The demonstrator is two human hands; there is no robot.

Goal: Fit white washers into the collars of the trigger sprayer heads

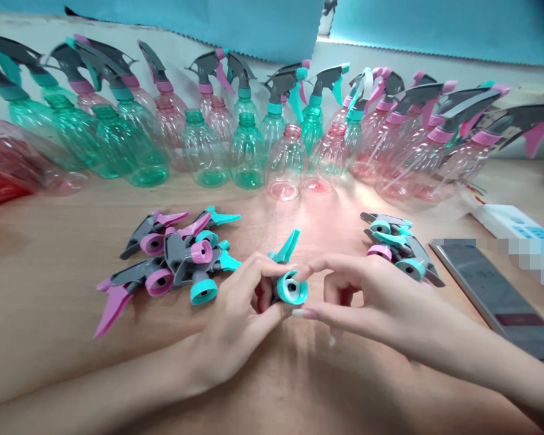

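Note:
My left hand (pixel 236 308) pinches a trigger spray head (pixel 289 248) between thumb and fingers. Its grey body is largely hidden behind my fingers; the teal trigger points up, and the teal collar faces me with a white insert and dark hole inside. At the collar's right side, my right hand (pixel 367 296) closes its thumb and index finger on the rim. Left of my hands lies a pile of grey spray heads (pixel 176 257) with pink or teal collars and triggers. A smaller pile of spray heads (pixel 401 244) lies beyond my right hand.
Rows of clear green bottles (pixel 247 151) and pink bottles (pixel 285 163) stand along the back, several topped with spray heads. At the right lie a phone (pixel 503 296) and a white box (pixel 512 220). A red bag (pixel 2 178) sits at the left edge.

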